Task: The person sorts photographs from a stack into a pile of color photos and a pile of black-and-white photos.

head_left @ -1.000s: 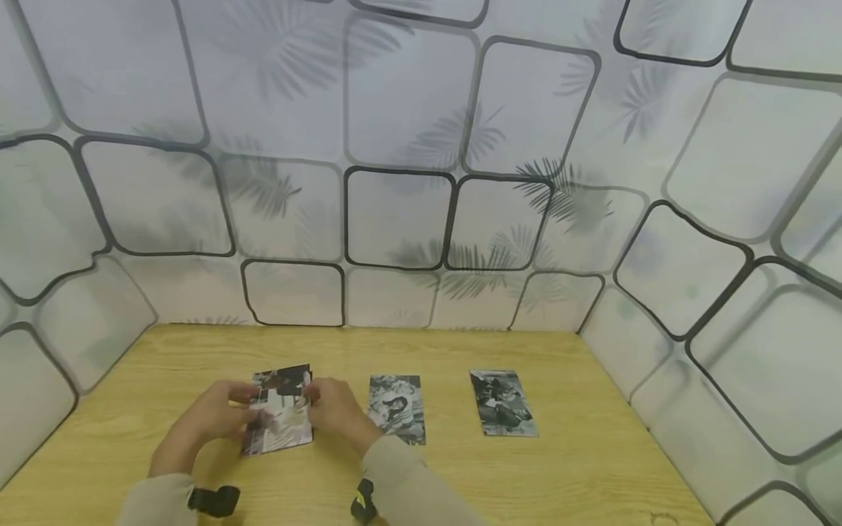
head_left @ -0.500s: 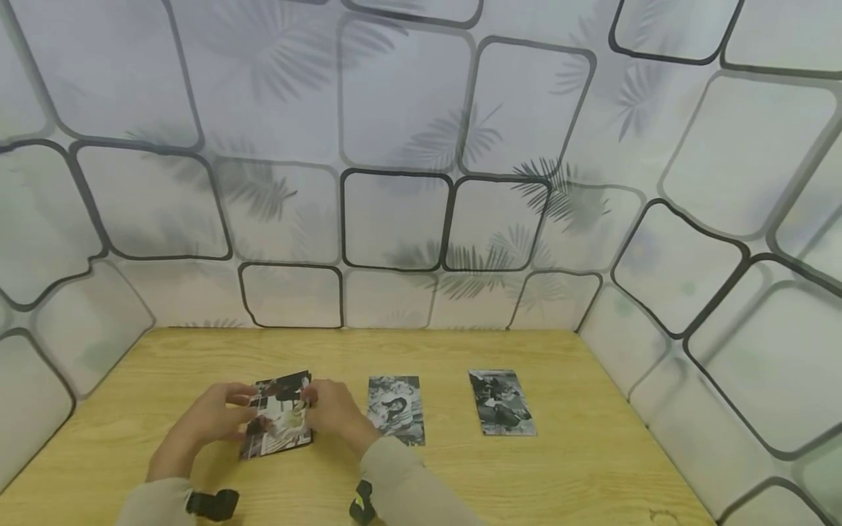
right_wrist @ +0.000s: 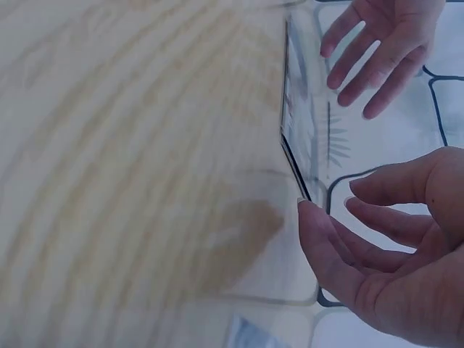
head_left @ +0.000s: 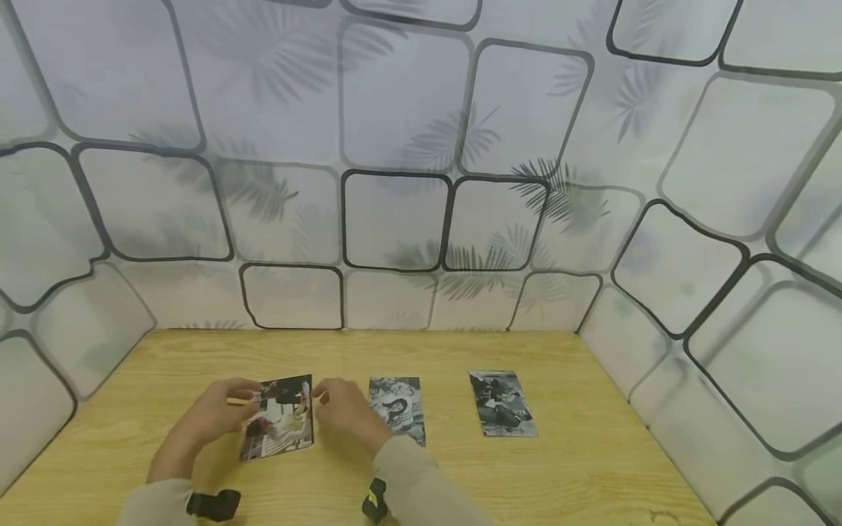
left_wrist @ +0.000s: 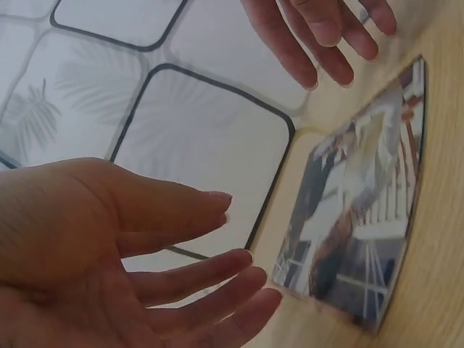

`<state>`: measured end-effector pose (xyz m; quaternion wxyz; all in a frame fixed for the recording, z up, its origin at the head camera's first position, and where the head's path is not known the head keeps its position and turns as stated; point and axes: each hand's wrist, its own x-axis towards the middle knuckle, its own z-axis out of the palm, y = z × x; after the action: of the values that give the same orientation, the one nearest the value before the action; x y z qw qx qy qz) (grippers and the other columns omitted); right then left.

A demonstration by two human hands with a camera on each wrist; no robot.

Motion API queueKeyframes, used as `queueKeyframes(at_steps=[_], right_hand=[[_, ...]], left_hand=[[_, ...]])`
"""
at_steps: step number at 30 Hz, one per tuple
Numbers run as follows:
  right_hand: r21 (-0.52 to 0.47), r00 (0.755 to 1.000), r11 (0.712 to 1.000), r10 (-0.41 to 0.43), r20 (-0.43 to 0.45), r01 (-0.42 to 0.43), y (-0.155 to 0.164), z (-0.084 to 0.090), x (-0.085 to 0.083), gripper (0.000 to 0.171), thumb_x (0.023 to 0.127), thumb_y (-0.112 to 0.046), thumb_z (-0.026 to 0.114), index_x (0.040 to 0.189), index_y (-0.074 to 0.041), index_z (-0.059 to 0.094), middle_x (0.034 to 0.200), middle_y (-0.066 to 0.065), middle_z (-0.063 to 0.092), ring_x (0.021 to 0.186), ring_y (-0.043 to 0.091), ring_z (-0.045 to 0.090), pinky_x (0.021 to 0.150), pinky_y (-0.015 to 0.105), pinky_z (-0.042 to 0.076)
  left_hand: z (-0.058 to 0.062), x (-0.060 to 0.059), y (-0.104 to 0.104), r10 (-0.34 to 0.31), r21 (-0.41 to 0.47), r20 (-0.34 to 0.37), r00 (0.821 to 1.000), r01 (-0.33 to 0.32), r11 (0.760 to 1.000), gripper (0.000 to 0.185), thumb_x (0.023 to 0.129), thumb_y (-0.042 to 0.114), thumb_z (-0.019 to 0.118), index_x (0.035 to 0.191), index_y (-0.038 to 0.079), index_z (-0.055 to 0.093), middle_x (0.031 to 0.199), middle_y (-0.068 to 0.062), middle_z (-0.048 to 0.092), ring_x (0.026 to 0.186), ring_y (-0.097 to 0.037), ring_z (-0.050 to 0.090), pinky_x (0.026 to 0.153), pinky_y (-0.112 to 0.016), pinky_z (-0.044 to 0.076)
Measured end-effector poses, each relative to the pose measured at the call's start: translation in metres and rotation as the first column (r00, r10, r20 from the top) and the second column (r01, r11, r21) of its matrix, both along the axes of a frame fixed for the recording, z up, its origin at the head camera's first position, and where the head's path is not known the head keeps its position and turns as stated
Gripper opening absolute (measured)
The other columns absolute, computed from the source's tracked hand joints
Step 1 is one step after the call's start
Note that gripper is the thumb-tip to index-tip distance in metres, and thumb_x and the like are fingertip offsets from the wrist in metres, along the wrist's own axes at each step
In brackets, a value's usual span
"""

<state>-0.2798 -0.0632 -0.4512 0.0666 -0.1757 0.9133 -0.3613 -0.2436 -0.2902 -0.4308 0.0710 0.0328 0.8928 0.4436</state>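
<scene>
A small stack of photo cards (head_left: pixel 281 420), a colour picture on top, lies slightly turned on the left part of the table. At its left edge is my left hand (head_left: pixel 213 413), fingers spread and relaxed; in the left wrist view, a gap shows between those fingers and the cards (left_wrist: pixel 355 210). My right hand (head_left: pixel 347 410) stands just beside the right edge, fingers loosely bent. In the right wrist view, the right index fingertip comes close to the cards' dark edge (right_wrist: pixel 296 167); whether it touches is unclear. Neither hand grips anything.
Right of the stack, a black-and-white photo card (head_left: pixel 397 405) lies partly behind my right forearm. Another black-and-white card (head_left: pixel 503 403) lies farther right. The wooden table (head_left: pixel 579 467) meets a patterned wall covering (head_left: pixel 395 219) at the back and sides.
The card stack has settled lower and its edges line up more evenly. My right hand has let go of its right edge and moved slightly right. The left hand has barely moved.
</scene>
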Motion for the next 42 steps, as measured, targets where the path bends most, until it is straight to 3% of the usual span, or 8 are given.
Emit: queueKeyframes(at_steps=[6,14,23,30,34,39,42], right_hand=[[0.014,0.999,1.000,0.023,0.029,-0.023,0.027,0.017,0.000,0.029,0.093,-0.005,0.068,0.121,-0.007,0.071,0.112,0.013,0.073,0.099,0.026,0.070,0.078,0.033,0.062],[-0.008,0.998,1.000,0.007,0.065,-0.007,0.067,0.026,-0.007,0.032,0.094,-0.006,0.067,0.126,-0.006,0.068,0.117,0.015,0.071,0.101,0.028,0.070,0.078,0.037,0.063],[-0.029,0.998,0.999,-0.018,0.063,0.020,0.104,0.025,-0.013,0.033,0.096,-0.006,0.067,0.128,-0.001,0.066,0.119,0.021,0.069,0.090,0.028,0.071,0.069,0.038,0.063],[-0.030,0.994,0.997,-0.070,0.084,0.073,0.123,0.020,-0.013,0.033,0.093,-0.005,0.067,0.126,-0.001,0.066,0.119,0.021,0.068,0.094,0.029,0.069,0.070,0.040,0.062],[0.004,0.994,0.996,-0.092,0.067,0.092,0.132,0.017,-0.012,0.033,0.094,-0.007,0.068,0.126,0.000,0.067,0.118,0.021,0.068,0.100,0.034,0.068,0.078,0.046,0.062],[0.012,0.990,0.992,-0.129,0.063,0.129,0.143,0.014,-0.011,0.034,0.092,-0.008,0.068,0.125,0.000,0.066,0.120,0.024,0.067,0.105,0.038,0.066,0.079,0.048,0.061],[-0.038,0.983,0.988,-0.148,0.107,0.153,0.150,0.008,-0.011,0.036,0.092,-0.007,0.067,0.126,0.001,0.065,0.123,0.026,0.065,0.099,0.036,0.068,0.075,0.046,0.063]], left_hand=[[0.004,-0.001,0.017,-0.043,0.038,-0.080,0.996,0.046,0.998,0.047,0.100,0.003,0.060,0.140,-0.016,0.048,0.136,-0.044,0.051,0.122,-0.058,0.058,0.081,-0.044,0.066],[-0.001,-0.007,0.059,-0.091,0.078,-0.068,0.994,0.096,0.992,0.045,0.099,0.003,0.062,0.140,-0.013,0.052,0.135,-0.038,0.056,0.111,-0.039,0.067,0.068,-0.037,0.063],[0.001,-0.012,0.096,-0.084,0.011,-0.091,0.992,0.085,0.996,0.041,0.094,0.000,0.067,0.134,-0.007,0.060,0.130,-0.031,0.062,0.110,-0.039,0.067,0.071,-0.039,0.064],[-0.009,-0.017,0.122,-0.090,0.044,-0.086,0.992,0.094,0.995,0.039,0.092,-0.003,0.068,0.130,-0.006,0.062,0.126,-0.028,0.063,0.106,-0.035,0.069,0.070,-0.038,0.064],[-0.014,-0.022,0.137,-0.084,0.026,-0.090,0.992,0.086,0.996,0.038,0.090,-0.004,0.069,0.127,-0.005,0.064,0.122,-0.026,0.064,0.100,-0.032,0.070,0.065,-0.036,0.063],[-0.016,-0.026,0.152,-0.085,0.028,-0.089,0.992,0.087,0.996,0.041,0.087,-0.006,0.070,0.127,-0.005,0.064,0.124,-0.028,0.063,0.106,-0.039,0.069,0.062,-0.033,0.062],[-0.018,-0.027,0.159,-0.086,0.016,-0.091,0.992,0.088,0.996,0.042,0.086,-0.007,0.071,0.127,-0.005,0.063,0.125,-0.029,0.063,0.111,-0.043,0.067,0.069,-0.036,0.065]])
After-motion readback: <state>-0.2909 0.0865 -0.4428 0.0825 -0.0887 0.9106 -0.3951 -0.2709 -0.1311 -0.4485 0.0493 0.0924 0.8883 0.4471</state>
